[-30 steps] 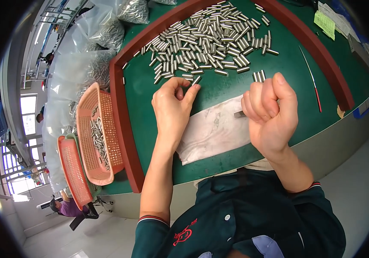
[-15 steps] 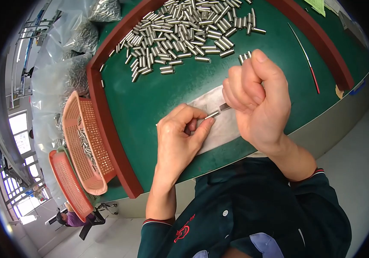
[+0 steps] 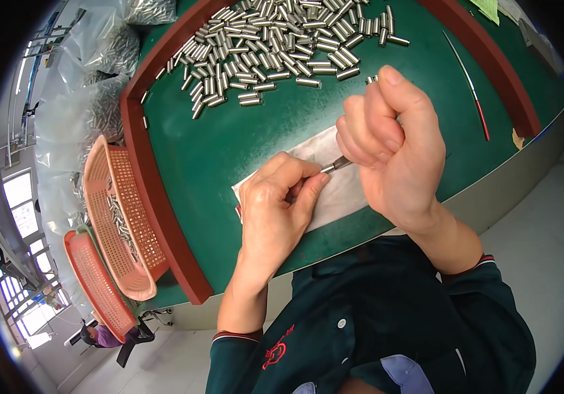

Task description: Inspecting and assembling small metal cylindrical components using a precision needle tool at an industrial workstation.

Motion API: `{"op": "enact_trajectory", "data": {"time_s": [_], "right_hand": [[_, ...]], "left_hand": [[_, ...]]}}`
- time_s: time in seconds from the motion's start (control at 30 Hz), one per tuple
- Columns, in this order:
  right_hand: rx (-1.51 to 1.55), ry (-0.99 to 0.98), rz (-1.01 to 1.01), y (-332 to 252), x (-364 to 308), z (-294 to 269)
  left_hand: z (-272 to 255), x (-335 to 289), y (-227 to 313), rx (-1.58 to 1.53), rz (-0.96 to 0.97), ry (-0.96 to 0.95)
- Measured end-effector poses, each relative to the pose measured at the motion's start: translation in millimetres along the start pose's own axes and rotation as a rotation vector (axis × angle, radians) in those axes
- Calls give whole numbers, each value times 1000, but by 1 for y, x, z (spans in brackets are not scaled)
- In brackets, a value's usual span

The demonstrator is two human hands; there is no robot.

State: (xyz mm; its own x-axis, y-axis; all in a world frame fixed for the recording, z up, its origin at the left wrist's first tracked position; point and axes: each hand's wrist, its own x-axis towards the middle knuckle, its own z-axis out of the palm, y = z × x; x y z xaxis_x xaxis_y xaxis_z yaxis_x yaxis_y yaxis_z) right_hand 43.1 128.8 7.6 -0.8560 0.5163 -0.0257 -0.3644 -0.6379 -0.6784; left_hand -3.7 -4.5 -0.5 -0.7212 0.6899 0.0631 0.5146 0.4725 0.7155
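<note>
A small shiny metal cylinder [image 3: 326, 170] is pinched between the thumb and fingers of my left hand [image 3: 272, 207], with only its end showing. My right hand [image 3: 397, 148] is closed in a fist, thumb up, around a slim tool [image 3: 342, 161] whose dark grey end pokes out toward the left. That end meets the cylinder's open end; the rest of the tool is hidden in the fist. Both hands are above a whitish cloth [image 3: 344, 197] on the green table [image 3: 196, 154]. Beyond them lies a large heap of similar metal cylinders [image 3: 275, 56].
Dark red raised borders flank the table at left [image 3: 154, 210] and right [image 3: 492, 62]. Near the right one lies a thin pointed tool with a red handle [image 3: 481, 118]. Outside the left border are pink baskets [image 3: 141, 226] and clear bags of metal parts [image 3: 105, 108]. A person sits farther back.
The gap between the tool's end and the cylinder has closed; they now touch. The view has shifted a little, and both hands keep their grips.
</note>
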Motion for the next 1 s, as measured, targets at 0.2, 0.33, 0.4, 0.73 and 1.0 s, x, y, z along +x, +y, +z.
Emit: {"op": "enact_trajectory", "data": {"time_s": [0.2,0.33,0.4,0.73,1.0], "right_hand": [[32,-19,-2,-1,0,0],[5,-24,15,-2,-1,2],[-53,8,6,-2,-1,7],[-183,20,-19,1,-4,8],[-267,-40,-50,7,-5,5]], "left_hand": [[1,0,0,4,12,9],[2,0,-1,6,34,28],[2,0,-1,-4,28,23],[3,1,-4,-75,2,-3],[2,0,-6,-69,17,-14]]}}
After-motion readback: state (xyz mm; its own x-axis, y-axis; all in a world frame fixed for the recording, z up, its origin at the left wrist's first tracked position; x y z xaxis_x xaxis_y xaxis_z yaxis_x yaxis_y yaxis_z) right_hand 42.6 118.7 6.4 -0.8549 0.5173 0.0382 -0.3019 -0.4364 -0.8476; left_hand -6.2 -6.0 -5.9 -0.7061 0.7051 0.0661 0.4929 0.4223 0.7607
